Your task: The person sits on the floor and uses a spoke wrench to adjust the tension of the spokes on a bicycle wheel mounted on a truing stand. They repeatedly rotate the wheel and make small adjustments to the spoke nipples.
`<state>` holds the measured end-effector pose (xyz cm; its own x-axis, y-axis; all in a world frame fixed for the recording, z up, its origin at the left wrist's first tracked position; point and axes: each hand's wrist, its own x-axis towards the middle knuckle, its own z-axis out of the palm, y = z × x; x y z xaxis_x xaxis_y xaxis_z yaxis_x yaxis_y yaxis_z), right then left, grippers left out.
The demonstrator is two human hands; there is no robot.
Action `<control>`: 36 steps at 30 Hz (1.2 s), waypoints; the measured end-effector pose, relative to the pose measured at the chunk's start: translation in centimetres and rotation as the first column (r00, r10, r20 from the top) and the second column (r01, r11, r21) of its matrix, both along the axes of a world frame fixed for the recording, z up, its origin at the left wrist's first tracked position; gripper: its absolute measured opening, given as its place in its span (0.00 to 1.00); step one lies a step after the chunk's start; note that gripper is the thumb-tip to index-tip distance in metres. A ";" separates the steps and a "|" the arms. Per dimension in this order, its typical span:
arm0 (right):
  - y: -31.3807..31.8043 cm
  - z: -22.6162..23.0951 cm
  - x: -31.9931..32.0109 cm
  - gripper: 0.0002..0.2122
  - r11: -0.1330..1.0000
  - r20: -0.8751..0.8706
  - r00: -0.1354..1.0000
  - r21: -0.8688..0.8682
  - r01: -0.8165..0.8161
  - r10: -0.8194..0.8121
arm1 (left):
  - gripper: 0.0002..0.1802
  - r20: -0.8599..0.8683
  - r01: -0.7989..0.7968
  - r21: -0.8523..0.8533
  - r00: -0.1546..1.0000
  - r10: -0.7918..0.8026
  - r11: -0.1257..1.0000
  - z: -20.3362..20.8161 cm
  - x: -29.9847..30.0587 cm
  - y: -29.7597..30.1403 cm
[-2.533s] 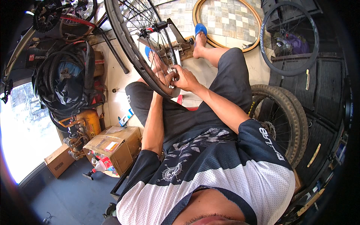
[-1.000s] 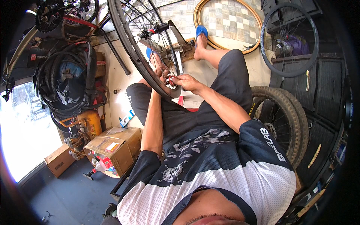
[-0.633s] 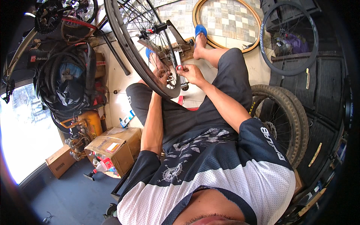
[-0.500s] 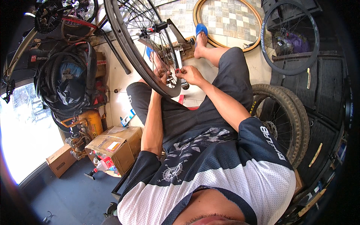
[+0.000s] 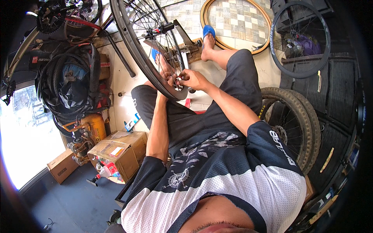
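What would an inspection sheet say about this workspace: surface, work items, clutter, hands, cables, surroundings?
Surface: light tiled floor around the work.
Work items: spoked bicycle wheel, upright at a metal stand with a wooden base.
Clutter: open cardboard box with bottles; tan hoops lying beyond the right foot.
Hands: left hand partly hidden behind the rim and spokes; right hand beside it, fingertips at the spokes; anything pinched is too small to tell.
Cables: nothing seen for certain.
Surroundings: knobby-tyred wheels at right; yellow compressor-like machine at left.
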<state>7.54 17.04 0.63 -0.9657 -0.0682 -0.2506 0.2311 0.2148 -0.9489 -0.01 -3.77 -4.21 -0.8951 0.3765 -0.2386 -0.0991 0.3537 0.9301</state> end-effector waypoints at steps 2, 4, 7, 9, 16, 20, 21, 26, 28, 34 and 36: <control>-0.6 0.9 0.3 0.21 0.993 -0.050 0.999 0.118 0.028 -0.022 | 0.16 -0.213 -0.024 -0.039 0.977 0.015 0.999 -0.5 0.2 0.1; -1.1 1.0 0.3 0.21 0.986 -0.084 0.996 0.156 0.052 -0.039 | 0.17 -0.040 -0.016 0.032 0.999 0.017 0.999 0.0 0.0 -0.2; 0.2 -0.2 0.1 0.16 1.000 0.001 1.000 0.013 0.026 -0.026 | 0.17 0.070 0.023 -0.110 0.997 -0.015 0.994 2.5 0.0 1.3; -0.4 -1.5 -0.2 0.14 0.982 -0.010 0.995 -0.164 0.096 -0.099 | 0.17 0.090 0.016 -0.144 0.996 -0.003 0.989 3.8 0.1 1.5; -0.4 -0.4 0.1 0.17 0.983 0.142 0.974 -0.027 0.184 -0.178 | 0.16 0.123 -0.025 0.129 0.992 0.009 0.991 3.4 0.8 1.1; -0.6 -1.1 0.2 0.21 0.985 -0.028 0.992 -0.119 0.122 -0.126 | 0.15 0.018 -0.029 -0.010 0.999 0.029 1.000 2.4 0.2 0.9; -0.8 -0.4 0.3 0.22 0.990 -0.042 0.996 -0.119 0.069 -0.074 | 0.15 -0.014 -0.028 -0.047 1.000 0.027 0.999 2.1 0.2 0.6; -0.6 1.0 0.4 0.22 0.998 -0.068 0.997 0.042 0.048 -0.045 | 0.17 -0.016 -0.028 -0.211 1.000 0.025 0.977 4.0 0.7 1.8; -0.3 0.6 0.3 0.23 0.993 -0.019 1.000 -0.117 0.020 -0.023 | 0.19 -0.079 0.059 -0.151 0.994 -0.071 0.987 5.4 1.0 1.9; -1.1 0.2 0.7 0.26 0.970 -0.259 0.964 0.209 0.122 -0.066 | 0.16 -0.053 0.134 -0.031 0.989 -0.136 0.990 9.5 2.1 4.3; -1.2 0.8 0.6 0.27 0.971 -0.240 0.969 0.213 0.110 -0.057 | 0.16 -0.155 0.112 -0.147 0.979 -0.135 0.983 9.1 2.2 4.3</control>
